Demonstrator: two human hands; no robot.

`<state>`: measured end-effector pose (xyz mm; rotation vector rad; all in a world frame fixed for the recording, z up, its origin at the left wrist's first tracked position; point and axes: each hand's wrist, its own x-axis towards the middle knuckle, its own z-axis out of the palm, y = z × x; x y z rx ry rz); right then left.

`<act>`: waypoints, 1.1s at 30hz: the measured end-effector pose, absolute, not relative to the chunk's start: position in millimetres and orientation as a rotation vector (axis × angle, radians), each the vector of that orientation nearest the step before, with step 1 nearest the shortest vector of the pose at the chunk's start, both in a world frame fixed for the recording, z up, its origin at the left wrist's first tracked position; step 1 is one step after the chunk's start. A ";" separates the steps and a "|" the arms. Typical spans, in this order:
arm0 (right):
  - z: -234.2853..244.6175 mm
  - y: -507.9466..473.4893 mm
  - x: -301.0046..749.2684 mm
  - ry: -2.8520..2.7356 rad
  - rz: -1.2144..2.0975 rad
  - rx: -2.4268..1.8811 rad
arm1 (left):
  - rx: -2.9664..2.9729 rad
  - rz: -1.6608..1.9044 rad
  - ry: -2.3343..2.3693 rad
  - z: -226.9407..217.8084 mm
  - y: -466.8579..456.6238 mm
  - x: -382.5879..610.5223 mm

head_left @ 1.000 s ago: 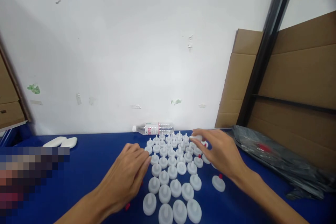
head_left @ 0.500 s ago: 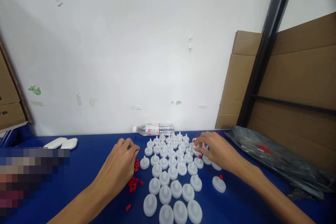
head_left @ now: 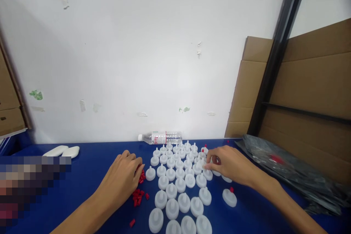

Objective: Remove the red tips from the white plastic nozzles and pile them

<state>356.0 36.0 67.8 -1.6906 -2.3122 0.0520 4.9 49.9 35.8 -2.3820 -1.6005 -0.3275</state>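
My left hand (head_left: 124, 172) rests over a pile of small red caps (head_left: 137, 198) on the left, fingers curled down and pressed together. Whatever they may pinch is hidden. To the right of the pile, many white spouted lids (head_left: 180, 185) stand spout-up in loose rows. My right hand (head_left: 226, 164) is at the right side of these rows, thumb and fingertips closed on the top of a white spouted lid (head_left: 207, 175). Red shows through the gap between its fingers. A red-capped lid (head_left: 229, 197) lies tilted nearer me, and others with red tips stand by the right hand.
A clear plastic bottle (head_left: 164, 138) lies on its side along the wall. Two white rounded objects (head_left: 71, 152) sit at the far left of the blue table (head_left: 90, 168). Grey plastic bags (head_left: 285, 172) and cardboard (head_left: 309, 91) are on the right, beside a dark post (head_left: 270, 65).
My right hand has moved slightly nearer and down, from a lid farther back to the red-capped one in front of it. The left hand stays over the red caps, a little lower.
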 end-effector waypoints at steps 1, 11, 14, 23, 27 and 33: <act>65.4 36.7 356.9 -2.336 0.081 -1.696 | -2.378 -0.321 -1.610 35.6 50.3 4.8; 74.2 27.6 361.8 -2.305 0.163 -1.459 | -2.337 -0.441 -1.507 32.1 50.8 2.5; 70.1 26.0 348.6 -2.263 0.097 -1.335 | -2.371 -0.569 -1.422 38.1 44.6 6.7; 50.2 -7.0 286.2 -2.416 -0.157 -0.734 | -2.675 -0.851 -0.891 41.1 -5.7 43.1; 42.3 -15.8 274.3 -2.400 -0.212 -0.536 | -2.676 -0.798 -0.794 35.1 -13.4 51.1; 46.3 -16.2 272.1 -2.330 -0.236 -0.454 | -2.796 -0.743 -0.703 33.4 -8.7 47.7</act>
